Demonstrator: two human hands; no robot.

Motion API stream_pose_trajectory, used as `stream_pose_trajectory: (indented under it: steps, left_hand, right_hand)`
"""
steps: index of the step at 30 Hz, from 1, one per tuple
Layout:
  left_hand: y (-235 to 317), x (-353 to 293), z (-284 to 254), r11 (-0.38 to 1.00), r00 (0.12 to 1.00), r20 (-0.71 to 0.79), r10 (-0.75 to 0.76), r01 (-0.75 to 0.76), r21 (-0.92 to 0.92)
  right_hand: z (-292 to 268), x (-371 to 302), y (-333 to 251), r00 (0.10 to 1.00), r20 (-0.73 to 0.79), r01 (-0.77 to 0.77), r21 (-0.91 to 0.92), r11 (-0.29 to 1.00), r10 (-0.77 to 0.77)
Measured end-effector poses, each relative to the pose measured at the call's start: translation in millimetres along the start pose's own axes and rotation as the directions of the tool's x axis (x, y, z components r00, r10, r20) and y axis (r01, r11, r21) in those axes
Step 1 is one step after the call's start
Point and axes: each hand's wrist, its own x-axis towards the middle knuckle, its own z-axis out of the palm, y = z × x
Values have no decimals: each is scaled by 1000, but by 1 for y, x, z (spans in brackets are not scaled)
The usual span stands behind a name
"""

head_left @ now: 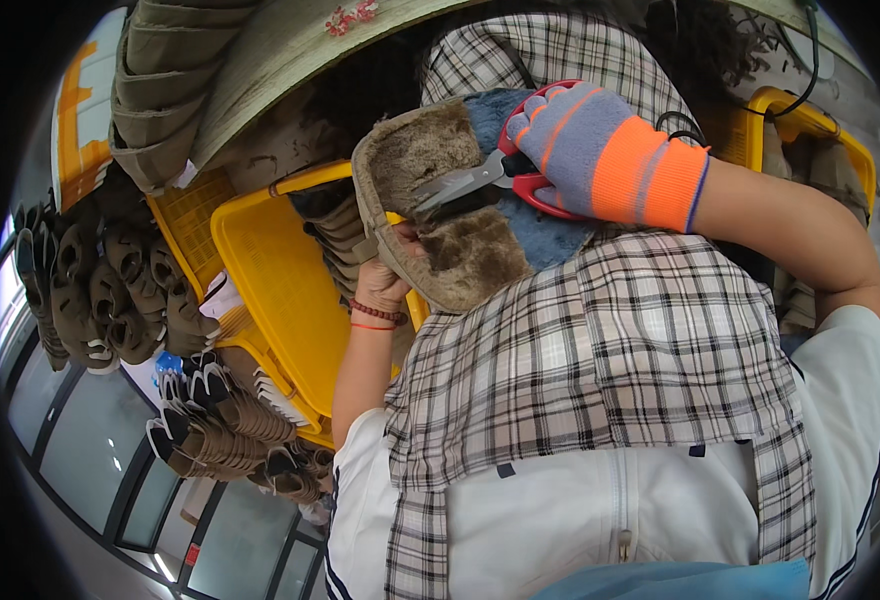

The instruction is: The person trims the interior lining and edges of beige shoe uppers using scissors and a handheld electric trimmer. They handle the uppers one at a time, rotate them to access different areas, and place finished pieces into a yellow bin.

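My right hand [600,150], in a grey and orange knitted glove, is closed around the red handles of a pair of scissors [463,184]. The blades point left and lie over the plush inside of a brown plush-lined fabric piece [475,252]. Brown pile covers most of that lining, with blue pile along its right side. My bare left hand [388,275] grips the piece at its left edge, fingertips on the plush and the rest of the hand partly hidden beneath. Most of the piece rests above my lap on a checked apron [600,340].
Yellow plastic crates [280,290] stand at my left, with stacked brown pieces [332,235] beside them. Another yellow crate [840,125] is at the right. Brown shoe uppers [110,285] hang or lie at far left. A bench edge [290,70] crosses ahead.
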Motion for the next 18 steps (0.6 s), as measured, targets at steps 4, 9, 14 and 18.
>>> stream_pose_trajectory:
  steps: [4, 9, 14, 18]
  left_hand:
    - [-1, -4, 10, 999, 997, -73, 7, -4, 38]
    - [4, 0, 6, 996, 996, -90, 1, 8, 93]
    - [5, -3, 9, 996, 989, -145, 7, 6, 90]
    - [6, -2, 5, 998, 988, -155, 11, -2, 58]
  right_hand:
    - [-7, -3, -7, 993, 81, 85, -54, 995, -81]
    - [5, 7, -13, 990, 86, 123, -139, 983, -112]
    - [10, 11, -14, 986, 39, 163, -118, 980, -159]
    - [-2, 16, -21, 983, 93, 174, -166, 971, -160]
